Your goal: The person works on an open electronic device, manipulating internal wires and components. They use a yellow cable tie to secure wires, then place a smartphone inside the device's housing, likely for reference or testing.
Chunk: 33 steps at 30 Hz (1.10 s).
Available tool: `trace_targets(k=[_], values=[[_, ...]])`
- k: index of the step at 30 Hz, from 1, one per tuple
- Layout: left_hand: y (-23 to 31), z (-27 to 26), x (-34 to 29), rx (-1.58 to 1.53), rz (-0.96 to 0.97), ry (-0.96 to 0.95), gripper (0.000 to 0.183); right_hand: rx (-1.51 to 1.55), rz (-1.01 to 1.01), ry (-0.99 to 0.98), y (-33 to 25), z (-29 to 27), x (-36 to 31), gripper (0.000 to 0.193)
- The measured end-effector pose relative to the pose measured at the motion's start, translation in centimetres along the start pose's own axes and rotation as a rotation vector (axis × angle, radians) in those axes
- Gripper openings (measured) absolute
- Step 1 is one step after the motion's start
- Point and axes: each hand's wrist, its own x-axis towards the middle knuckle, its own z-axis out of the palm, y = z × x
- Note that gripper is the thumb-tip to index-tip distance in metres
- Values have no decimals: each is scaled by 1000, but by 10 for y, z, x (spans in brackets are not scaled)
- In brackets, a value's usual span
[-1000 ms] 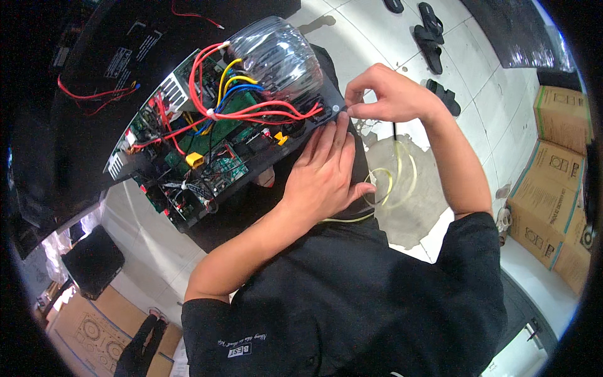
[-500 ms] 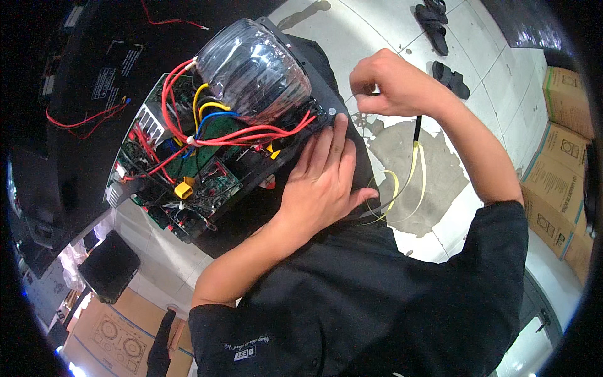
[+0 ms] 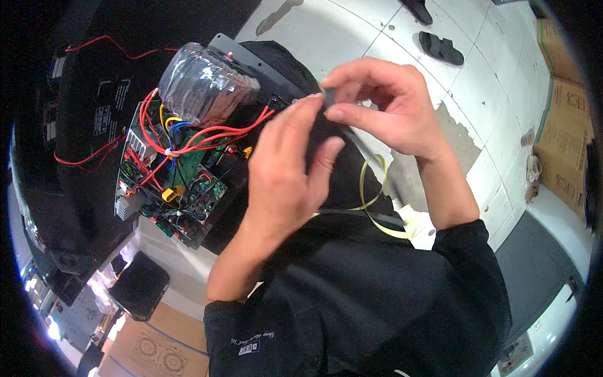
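On a black metal plate (image 3: 249, 61) sits an amplifier module: a big plastic-wrapped toroidal transformer (image 3: 204, 85), green circuit boards (image 3: 210, 188) and red, yellow and blue wires (image 3: 210, 135). My left hand (image 3: 282, 166) lies over the plate's near edge, fingers stretched, thumb apart. Its fingertips reach to my right fingertips, perhaps touching the strip there. Between thumb and fingers my right hand (image 3: 392, 103) pinches the end of a dark adhesive foam strip (image 3: 330, 97). The strip hangs down behind that hand, and a loose pale yellow backing tape (image 3: 362, 182) curls beside it.
The large black cabinet (image 3: 81, 188) at left has thin red wires (image 3: 88, 162) lying on it. Black sandals (image 3: 441, 48) lie on the tiled floor (image 3: 352, 31). Cardboard boxes (image 3: 565, 144) stand at right, another cardboard box (image 3: 166, 333) at lower left, near a black stool (image 3: 139, 286).
My right hand has come down and left to the plate's edge beside my left fingertips, strip end in its pinch. My left hand has lifted its thumb side. The view has shifted.
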Motion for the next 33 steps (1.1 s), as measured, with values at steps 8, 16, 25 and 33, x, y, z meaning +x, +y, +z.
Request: trace_targets(k=[8, 16, 25, 33], values=[[12, -31, 16, -168, -18, 273, 14, 189, -7, -40, -27, 12, 0, 69], [30, -99, 32, -406, -167, 308, 23, 660, 353, -327, -20, 14, -31, 46], [-15, -158, 160, -95, -238, -241, 29, 857, 423, 200, 8, 44, -20, 27], [-110, -121, 207, -59, -305, -588, 24, 638, 562, 286, 30, 42, -7, 24]])
